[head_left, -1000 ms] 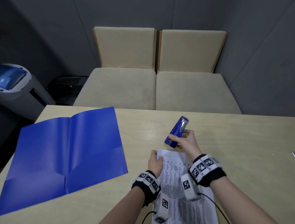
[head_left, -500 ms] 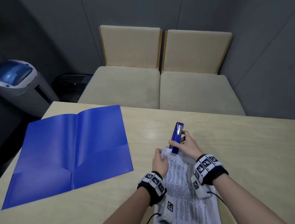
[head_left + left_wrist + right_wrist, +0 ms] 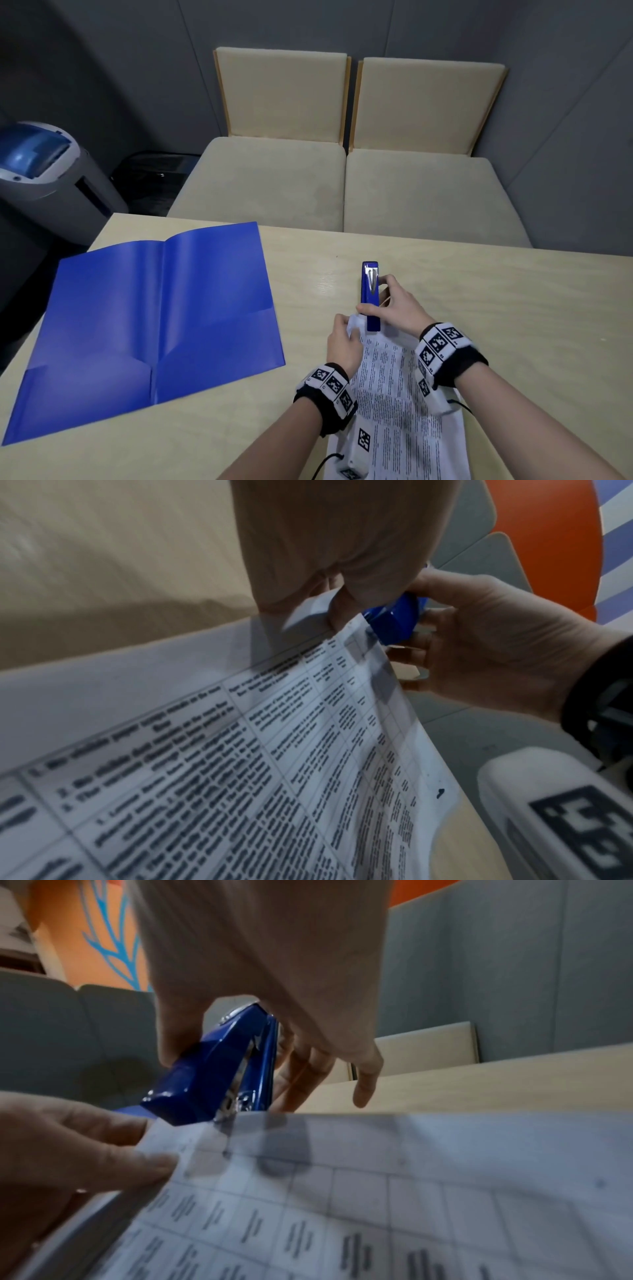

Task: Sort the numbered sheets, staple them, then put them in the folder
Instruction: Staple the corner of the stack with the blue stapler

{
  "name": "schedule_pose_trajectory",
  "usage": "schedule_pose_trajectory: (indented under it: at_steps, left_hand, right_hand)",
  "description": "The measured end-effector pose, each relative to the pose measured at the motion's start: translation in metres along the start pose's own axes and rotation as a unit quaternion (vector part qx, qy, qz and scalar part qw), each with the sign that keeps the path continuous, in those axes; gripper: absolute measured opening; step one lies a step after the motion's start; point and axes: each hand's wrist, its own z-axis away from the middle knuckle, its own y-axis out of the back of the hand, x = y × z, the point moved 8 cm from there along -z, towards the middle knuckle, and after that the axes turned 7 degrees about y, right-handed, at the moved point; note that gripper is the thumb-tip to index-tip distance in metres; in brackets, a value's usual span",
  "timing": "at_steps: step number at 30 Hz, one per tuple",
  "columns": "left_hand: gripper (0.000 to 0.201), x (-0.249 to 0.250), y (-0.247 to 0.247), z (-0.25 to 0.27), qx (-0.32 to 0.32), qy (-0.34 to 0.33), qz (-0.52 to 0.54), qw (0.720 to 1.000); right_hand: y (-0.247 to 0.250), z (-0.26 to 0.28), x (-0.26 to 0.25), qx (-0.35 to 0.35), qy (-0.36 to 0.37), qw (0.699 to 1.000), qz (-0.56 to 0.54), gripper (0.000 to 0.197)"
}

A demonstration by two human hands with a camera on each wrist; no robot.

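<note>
Nearest the viewer, the printed sheets (image 3: 397, 404) lie on the counter (image 3: 513, 325), far left corner lifted. The left hand (image 3: 344, 346) pinches that corner between thumb and fingers; its grip is narrow and closed on paper. Judgement: the stack is light, limp and liable to fan or slip out of register, so it is best held close to the corner being fastened, as now.

Just beyond, the right hand (image 3: 394, 308) wraps the blue stapler (image 3: 370, 294), thumb on top, fingers along the far side. The stapler mouth sits at the raised corner; whether the paper is fully seated inside cannot be told. Judgement: the stapler is rigid, glossy and somewhat slippery.

Further left, well apart, the blue folder (image 3: 154, 325) lies open and flat. Its two lower pockets show no contents.
</note>
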Motion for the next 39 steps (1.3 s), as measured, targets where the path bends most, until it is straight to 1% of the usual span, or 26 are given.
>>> schedule_pose_trajectory:
  at_steps: [2,6,9,11,12,14,17,20,23,30,34,39]
  left_hand:
    - [0.003,0.003,0.0,0.0,-0.002,0.0,0.0,1.0]
    - [0.003,0.003,-0.002,-0.002,0.003,-0.01,-0.005,1.0]
    - [0.005,0.005,0.002,-0.005,0.02,-0.023,0.002,1.0]
    - [0.01,0.001,0.003,-0.006,0.003,-0.002,0.06,0.998]
    - [0.014,-0.002,0.003,-0.007,-0.009,0.017,0.091,0.996]
    - [0.023,-0.01,0.004,-0.009,-0.011,0.046,0.127,0.991]
    - [0.029,-0.018,0.005,-0.012,-0.012,0.072,0.165,0.984]
    - [0.024,-0.026,0.007,-0.015,0.002,0.084,0.182,0.98]
    - [0.021,-0.03,0.009,-0.018,0.007,0.086,0.189,0.978]
    - [0.023,-0.034,0.012,-0.024,-0.001,0.1,0.193,0.976]
    - [0.024,-0.033,0.012,-0.024,-0.005,0.098,0.193,0.976]
    - [0.023,-0.033,0.016,-0.026,0.002,0.092,0.187,0.978]
  right_hand:
    - [-0.002,0.0,-0.001,-0.008,-0.004,1.0,-0.029,0.06]
    - [-0.009,0.0,0.002,-0.025,-0.03,0.999,-0.017,0.059]
    - [-0.014,-0.001,0.004,0.001,-0.076,0.991,-0.107,0.051]
    - [-0.018,-0.004,0.005,0.013,-0.109,0.984,-0.142,0.046]
    - [-0.02,-0.006,0.004,0.02,-0.122,0.981,-0.148,0.044]
    - [-0.023,-0.009,0.0,0.037,-0.138,0.978,-0.15,0.043]
    - [-0.031,-0.015,-0.005,0.037,-0.146,0.98,-0.126,0.04]
    - [-0.036,-0.019,-0.007,0.039,-0.14,0.987,-0.068,0.032]
    - [-0.039,-0.025,-0.006,0.052,-0.133,0.989,-0.037,0.029]
    - [-0.042,-0.031,-0.003,0.052,-0.125,0.991,-0.011,0.034]
    - [-0.043,-0.03,-0.005,0.061,-0.13,0.989,0.015,0.034]
    - [-0.043,-0.032,-0.007,0.07,-0.139,0.988,0.017,0.034]
